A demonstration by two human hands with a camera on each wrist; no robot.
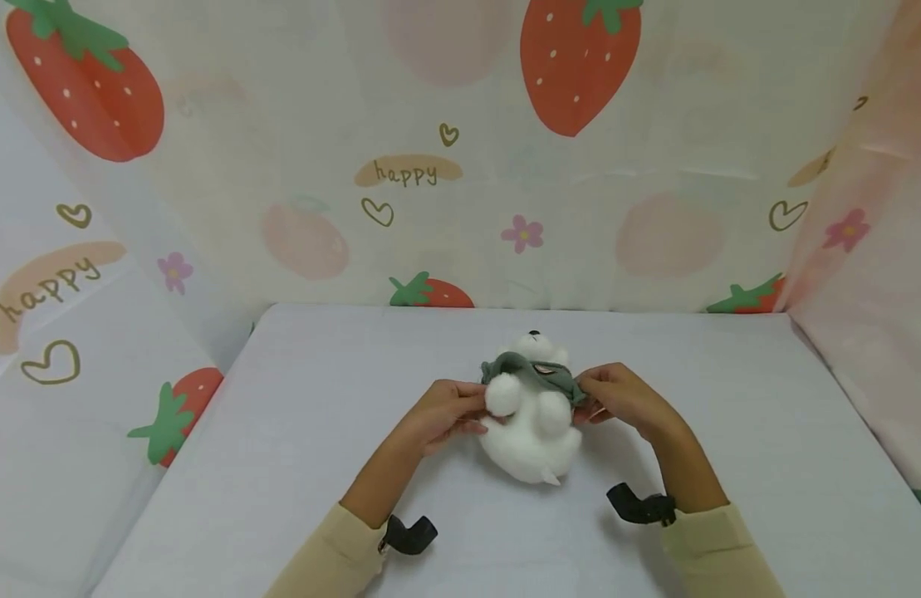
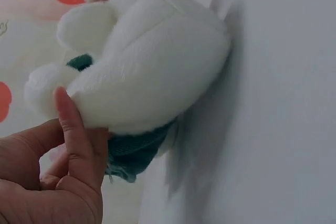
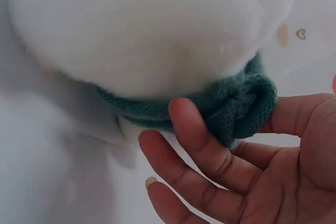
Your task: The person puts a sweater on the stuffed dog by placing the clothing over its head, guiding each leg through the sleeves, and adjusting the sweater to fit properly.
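A white plush animal (image 1: 531,440) lies on its back on the table, its black nose (image 1: 534,334) pointing away and its round paws upward. Around its upper body is a green knitted garment (image 1: 553,378) with a small patch. At the toy's left side, my left hand (image 1: 448,411) grips the garment's edge; one finger touches a paw (image 2: 42,90), and the fingers hide the pinch itself. On the opposite side my right hand (image 1: 624,399) pinches the bunched knit (image 3: 247,106) between thumb and index finger, other fingers spread beneath.
A white-covered table (image 1: 318,349) extends around the toy. Behind it hangs a strawberry-printed curtain (image 1: 490,191), with more printed cloth at both sides. Black wrist cameras (image 1: 411,536) sit by the beige sleeves (image 1: 333,552).
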